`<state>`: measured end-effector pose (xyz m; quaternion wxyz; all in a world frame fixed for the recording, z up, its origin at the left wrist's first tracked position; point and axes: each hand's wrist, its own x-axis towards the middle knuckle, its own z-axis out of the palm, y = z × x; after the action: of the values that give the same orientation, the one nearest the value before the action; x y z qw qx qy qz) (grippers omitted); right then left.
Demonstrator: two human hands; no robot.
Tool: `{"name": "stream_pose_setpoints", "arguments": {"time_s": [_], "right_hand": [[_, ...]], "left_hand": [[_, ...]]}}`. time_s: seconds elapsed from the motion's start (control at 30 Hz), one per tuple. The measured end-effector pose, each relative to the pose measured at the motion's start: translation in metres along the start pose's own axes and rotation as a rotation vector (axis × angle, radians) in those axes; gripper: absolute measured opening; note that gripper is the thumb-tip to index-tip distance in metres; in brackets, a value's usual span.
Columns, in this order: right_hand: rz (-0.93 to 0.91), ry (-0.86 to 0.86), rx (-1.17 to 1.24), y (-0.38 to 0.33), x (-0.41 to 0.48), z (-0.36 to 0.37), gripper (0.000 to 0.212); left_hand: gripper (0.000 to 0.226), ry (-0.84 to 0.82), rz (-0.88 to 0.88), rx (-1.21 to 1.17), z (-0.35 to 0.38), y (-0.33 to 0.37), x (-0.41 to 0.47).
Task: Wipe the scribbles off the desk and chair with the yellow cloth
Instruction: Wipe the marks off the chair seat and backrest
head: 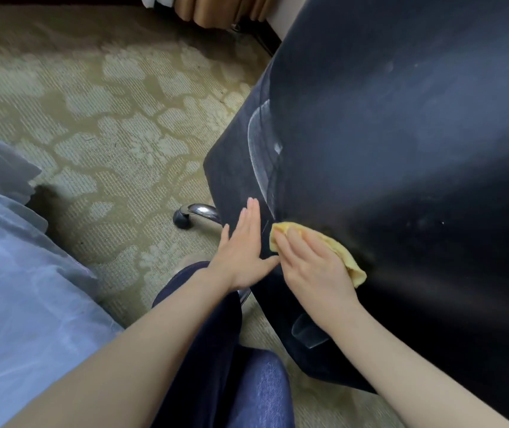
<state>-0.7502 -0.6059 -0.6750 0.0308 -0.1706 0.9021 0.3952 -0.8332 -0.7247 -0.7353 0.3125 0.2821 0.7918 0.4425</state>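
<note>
The big black chair [401, 149] has white scribbles [262, 156] on it. The left hand [242, 257] lies flat on the chair's edge, fingers straight and together. The right hand [315, 264] presses the yellow cloth [344, 256] on the chair below the scribbles, fingers flat. A hard push could roll the chair away on its wheel [182, 219].

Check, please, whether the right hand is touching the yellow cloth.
Touching. The head view shows the right hand lying flat on the yellow cloth, its fingers covering most of it and pressing it against the black chair.
</note>
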Motion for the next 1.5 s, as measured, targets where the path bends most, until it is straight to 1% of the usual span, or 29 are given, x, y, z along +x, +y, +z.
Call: {"name": "stream_pose_setpoints", "arguments": {"time_s": [0.13,0.23,0.3,0.33,0.43,0.57,0.73,0.83,0.93,1.0,1.03,1.1,1.13,1.23,1.3,1.37,1.4,1.5], "right_hand": [[-0.04,0.0,0.057,0.003,-0.027,-0.005,0.039],[-0.048,-0.026,0.091,0.013,-0.046,-0.016,0.042],[-0.035,-0.015,0.092,0.022,-0.057,-0.026,0.039],[-0.018,0.006,0.093,0.028,-0.062,-0.033,0.037],[0.074,0.073,0.107,0.051,-0.071,-0.058,0.039],[0.212,0.246,0.039,0.083,-0.062,-0.095,0.034],[0.334,0.469,-0.039,0.105,-0.013,-0.11,0.029],[0.386,0.512,-0.07,0.113,0.035,-0.104,0.025],[0.409,0.463,-0.043,0.112,0.086,-0.092,0.032],[0.434,0.413,-0.105,0.106,0.111,-0.087,0.036],[0.433,0.386,-0.123,0.101,0.122,-0.084,0.033],[0.405,0.321,-0.164,0.089,0.136,-0.073,0.019],[0.395,0.288,-0.184,0.081,0.14,-0.065,0.016],[0.323,0.132,-0.161,0.06,0.139,-0.047,0.022],[0.258,0.03,-0.153,0.05,0.133,-0.041,0.022],[0.177,-0.022,-0.105,0.045,0.126,-0.041,0.023],[0.129,-0.081,-0.057,0.043,0.121,-0.04,0.026],[0.013,-0.174,-0.001,0.039,0.105,-0.036,0.034]], "left_hand": [[0.114,-0.038,0.0,-0.028,0.003,0.006,0.004],[0.113,-0.054,-0.013,-0.015,0.003,0.004,0.005],[0.112,-0.065,-0.021,-0.002,0.001,0.0,0.005],[0.111,-0.069,-0.02,0.008,-0.001,0.0,0.004],[0.109,-0.081,-0.017,0.036,-0.003,-0.003,0.003],[0.108,-0.096,-0.01,0.055,-0.003,-0.006,0.003],[0.108,-0.088,0.0,0.028,-0.002,-0.003,0.003],[0.106,-0.084,0.015,0.022,-0.003,-0.001,0.001],[0.105,-0.099,0.024,0.055,-0.004,-0.001,-0.001],[0.104,-0.116,0.037,0.089,-0.005,-0.002,-0.002],[0.104,-0.117,0.041,0.1,-0.007,-0.005,-0.001],[0.103,-0.116,0.049,0.123,-0.01,-0.009,0.001],[0.102,-0.119,0.054,0.137,-0.012,-0.012,0.001],[0.102,-0.135,0.064,0.183,-0.016,-0.02,0.004],[0.097,-0.122,0.067,0.239,-0.022,-0.025,0.008],[0.087,-0.052,0.078,0.337,-0.031,-0.027,0.011],[0.081,0.002,0.079,0.379,-0.037,-0.026,0.012],[0.071,0.174,0.065,0.393,-0.056,-0.016,0.014]]}}
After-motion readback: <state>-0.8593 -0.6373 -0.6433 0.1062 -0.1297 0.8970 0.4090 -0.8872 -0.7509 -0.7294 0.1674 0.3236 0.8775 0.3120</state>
